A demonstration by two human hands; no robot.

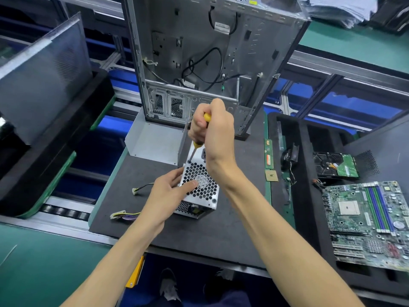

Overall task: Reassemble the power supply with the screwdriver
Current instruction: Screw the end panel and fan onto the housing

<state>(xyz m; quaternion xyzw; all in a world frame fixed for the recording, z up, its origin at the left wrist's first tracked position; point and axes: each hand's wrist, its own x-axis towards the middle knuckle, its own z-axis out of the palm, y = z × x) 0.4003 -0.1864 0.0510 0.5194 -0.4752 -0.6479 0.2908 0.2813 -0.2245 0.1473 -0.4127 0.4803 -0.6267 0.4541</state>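
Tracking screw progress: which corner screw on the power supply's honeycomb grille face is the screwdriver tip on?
The far-left corner screw, where the yellow-handled screwdriver meets the silver power supply; the near-right screw sits untouched.

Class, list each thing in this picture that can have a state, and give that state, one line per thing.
Right hand: grips the screwdriver.
Left hand: open, steadying the power supply.
Screwdriver: tip at a corner screw.
Power supply: on the mat, fan grille up.
Computer case: upright, side open.
Motherboard: out of the case, in the tray.

Open computer case (199,52) behind; motherboard (365,224) and hard drive (336,166) right.
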